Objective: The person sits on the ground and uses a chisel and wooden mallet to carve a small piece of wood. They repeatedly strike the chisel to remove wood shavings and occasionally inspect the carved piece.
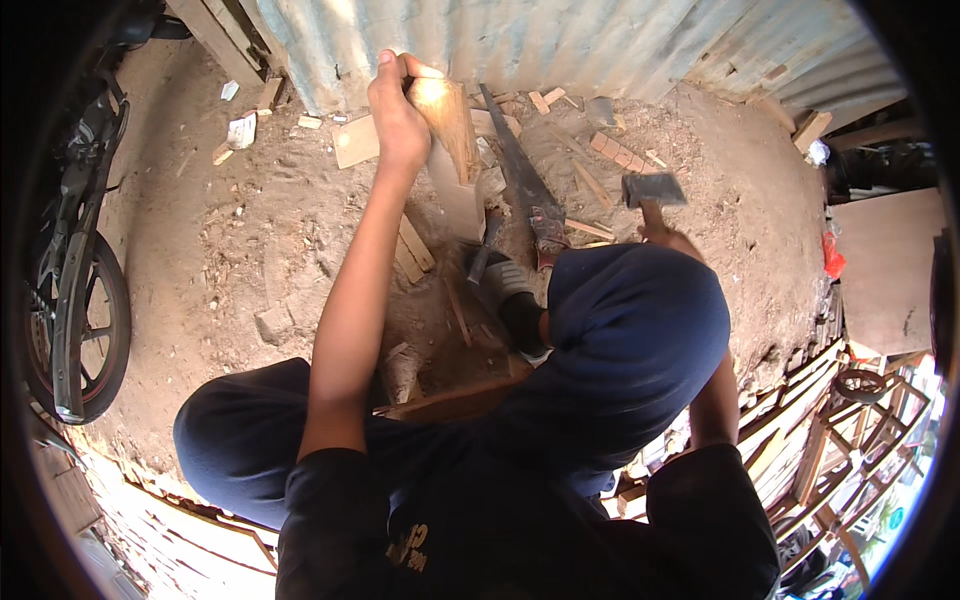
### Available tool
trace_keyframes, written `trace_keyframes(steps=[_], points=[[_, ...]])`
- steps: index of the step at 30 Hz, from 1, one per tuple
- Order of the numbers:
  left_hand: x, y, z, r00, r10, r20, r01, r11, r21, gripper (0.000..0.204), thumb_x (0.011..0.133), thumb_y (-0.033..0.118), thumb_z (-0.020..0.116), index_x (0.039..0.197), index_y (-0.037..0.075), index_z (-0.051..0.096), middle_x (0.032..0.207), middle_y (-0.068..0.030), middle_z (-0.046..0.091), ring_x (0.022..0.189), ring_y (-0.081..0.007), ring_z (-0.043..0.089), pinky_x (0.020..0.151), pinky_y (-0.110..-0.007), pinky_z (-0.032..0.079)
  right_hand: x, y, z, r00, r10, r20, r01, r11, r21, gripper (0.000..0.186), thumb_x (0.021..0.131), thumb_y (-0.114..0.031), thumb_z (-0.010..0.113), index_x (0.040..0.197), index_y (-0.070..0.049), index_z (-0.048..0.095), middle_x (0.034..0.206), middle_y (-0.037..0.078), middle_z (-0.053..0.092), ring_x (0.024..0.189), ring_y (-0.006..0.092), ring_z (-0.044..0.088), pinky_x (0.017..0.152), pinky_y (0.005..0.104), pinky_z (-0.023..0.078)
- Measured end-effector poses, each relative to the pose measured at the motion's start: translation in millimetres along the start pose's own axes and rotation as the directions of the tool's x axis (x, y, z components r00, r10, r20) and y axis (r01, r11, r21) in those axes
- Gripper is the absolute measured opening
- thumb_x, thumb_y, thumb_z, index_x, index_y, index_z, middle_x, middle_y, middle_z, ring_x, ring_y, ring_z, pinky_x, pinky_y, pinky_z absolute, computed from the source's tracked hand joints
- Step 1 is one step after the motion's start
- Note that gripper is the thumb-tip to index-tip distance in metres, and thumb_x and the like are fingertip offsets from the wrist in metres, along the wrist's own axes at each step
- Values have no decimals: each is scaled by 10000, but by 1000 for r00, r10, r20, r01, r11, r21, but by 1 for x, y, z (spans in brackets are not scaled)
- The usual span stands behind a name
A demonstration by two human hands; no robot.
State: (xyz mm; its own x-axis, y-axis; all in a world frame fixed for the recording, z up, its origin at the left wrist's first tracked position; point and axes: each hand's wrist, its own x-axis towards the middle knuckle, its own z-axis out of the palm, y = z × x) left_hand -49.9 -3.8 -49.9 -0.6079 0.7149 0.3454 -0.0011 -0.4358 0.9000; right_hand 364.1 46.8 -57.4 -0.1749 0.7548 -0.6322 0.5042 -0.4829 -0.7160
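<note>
My left hand [398, 118] is closed around the upper end of a wooden block [452, 125], with the thumb raised along its top. The block stands tilted, and its lower part rests on a flat piece of wood [455, 200]. Off to the right, my right hand [675, 240] grips the short wooden handle of what looks like a hatchet [655, 188], its broad dark metal head held up beyond my right knee. The knee partly hides that hand. Between the two hands a handsaw [520, 170] lies on the dirt, beside a slim dark tool [487, 245] near my shoe.
Wood offcuts and a broken brick [618, 153] litter the dirt floor. A corrugated metal sheet [520, 45] closes off the far side. A motorcycle [85, 290] stands at the left, a brown board [890, 265] and wooden frames [850, 440] at the right.
</note>
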Motion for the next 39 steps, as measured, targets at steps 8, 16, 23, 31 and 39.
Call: trace_keyframes(steps=[8, 16, 23, 31, 39], points=[[-8, 5, 34, 991, 130, 14, -131, 986, 103, 761, 1086, 554, 201, 717, 6, 579, 681, -64, 568, 706, -164, 511, 732, -326, 416, 12, 230, 40, 898, 439, -28, -440, 898, -29, 399, 932, -340, 687, 1094, 18, 619, 794, 58, 596, 645, 171, 594, 606, 314, 508], [-4, 6, 47, 997, 75, 4, -74, 974, 212, 756, 1076, 587, 175, 766, 27, 576, 716, -69, 584, 737, -185, 521, 764, -330, 415, 14, 284, 97, 908, 418, 32, -406, 895, -183, 491, 909, -424, 690, 1078, 36, 650, 835, 119, 643, 682, 230, 639, 654, 351, 527], [-6, 4, 45, 999, 22, 39, -30, 977, 210, 720, 1089, 550, 177, 797, 35, 587, 828, -98, 636, 855, -211, 570, 916, -347, 426, 79, 221, 175, 988, 61, 144, -19, 961, -275, 575, 889, -496, 692, 1065, 51, 677, 871, 174, 684, 714, 281, 678, 696, 383, 544], [-15, 11, 42, 999, 23, 37, -30, 981, 192, 700, 1090, 540, 169, 799, 46, 570, 824, -111, 631, 826, -219, 582, 894, -353, 447, 157, 128, 231, 993, -46, 108, 84, 924, -373, 716, 847, -622, 688, 1016, 73, 727, 925, 247, 727, 766, 351, 724, 767, 422, 564], [-21, 11, 35, 993, 101, 69, -115, 962, 246, 680, 1076, 568, 206, 806, 52, 557, 779, -104, 616, 788, -202, 580, 794, -329, 475, 207, 127, 242, 996, 10, 86, 18, 950, -312, 623, 822, -566, 732, 879, 54, 735, 911, 213, 721, 846, 294, 709, 788, 404, 567]])
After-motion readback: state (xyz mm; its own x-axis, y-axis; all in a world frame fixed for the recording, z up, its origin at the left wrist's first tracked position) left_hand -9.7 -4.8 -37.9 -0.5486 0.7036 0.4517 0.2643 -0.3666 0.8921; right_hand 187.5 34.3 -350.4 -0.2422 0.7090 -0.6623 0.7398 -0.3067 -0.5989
